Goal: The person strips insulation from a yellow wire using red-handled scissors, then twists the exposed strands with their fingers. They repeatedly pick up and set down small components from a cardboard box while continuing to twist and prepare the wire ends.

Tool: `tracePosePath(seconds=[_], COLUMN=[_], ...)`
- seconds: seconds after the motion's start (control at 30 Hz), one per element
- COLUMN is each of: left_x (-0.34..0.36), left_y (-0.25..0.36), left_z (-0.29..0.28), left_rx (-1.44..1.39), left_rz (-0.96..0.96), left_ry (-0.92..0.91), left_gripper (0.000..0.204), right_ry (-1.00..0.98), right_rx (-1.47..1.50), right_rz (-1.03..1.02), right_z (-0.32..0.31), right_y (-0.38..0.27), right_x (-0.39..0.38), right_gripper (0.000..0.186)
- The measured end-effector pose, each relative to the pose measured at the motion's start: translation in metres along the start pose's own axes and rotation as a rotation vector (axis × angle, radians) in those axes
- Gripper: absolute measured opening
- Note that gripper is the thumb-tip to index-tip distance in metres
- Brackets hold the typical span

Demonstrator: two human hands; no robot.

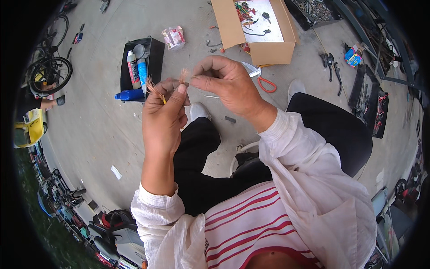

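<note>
Between the left thumb and fingers: a tuft of frayed copper wire (184, 75) is being pinched, its loose ends being held up above the left thumb tip.
Left hand (162, 121): its fingers are being kept closed on the wire, and a second bundle of copper strands (154, 91) is being held within the same grip, splaying out to the left of the knuckles; a short yellow piece (164, 99) is being shown just below them.
Right hand (230, 85): its thumb and forefinger are being curled toward each other just right of the upright tuft; whether a strand is being gripped there cannot be told.
Black bin (156, 49): bottles are being held in it, beyond the left fingers.
Blue bottle (130, 94): it is being seen just left of the left fingers.
Scissors (254, 71): they are being partly hidden behind the right hand, red handles showing.
Cardboard box (272, 53): it is being seen beyond the right fingers.
</note>
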State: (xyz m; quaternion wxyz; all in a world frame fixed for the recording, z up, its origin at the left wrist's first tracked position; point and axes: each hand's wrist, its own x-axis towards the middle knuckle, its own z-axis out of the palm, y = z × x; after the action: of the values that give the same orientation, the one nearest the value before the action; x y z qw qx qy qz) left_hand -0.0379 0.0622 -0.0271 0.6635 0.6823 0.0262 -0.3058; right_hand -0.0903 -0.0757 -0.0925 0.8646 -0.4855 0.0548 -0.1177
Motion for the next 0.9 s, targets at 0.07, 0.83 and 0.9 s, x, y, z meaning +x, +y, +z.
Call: tracePosePath(seconds=[0.07,0.83,0.9], left_x=[0.004,0.012,0.002], left_y=[0.002,0.023,0.027], left_z=[-0.005,-0.044,-0.051], left_rx=[-0.005,-0.001,-0.100], left_rz=[0.051,-0.073,0.016], left_ry=[0.029,0.016,0.032], left_gripper=[0.009,0.017,0.017], right_ry=[-0.048,-0.071,0.164], right_rx=[-0.034,0.121,0.060], right_rz=[0.011,0.133,0.104], right_z=[0.001,-0.001,-0.040], right_y=[0.001,0.027,0.062], right_x=[0.009,0.059,0.079], right_gripper=[0.005,0.013,0.017])
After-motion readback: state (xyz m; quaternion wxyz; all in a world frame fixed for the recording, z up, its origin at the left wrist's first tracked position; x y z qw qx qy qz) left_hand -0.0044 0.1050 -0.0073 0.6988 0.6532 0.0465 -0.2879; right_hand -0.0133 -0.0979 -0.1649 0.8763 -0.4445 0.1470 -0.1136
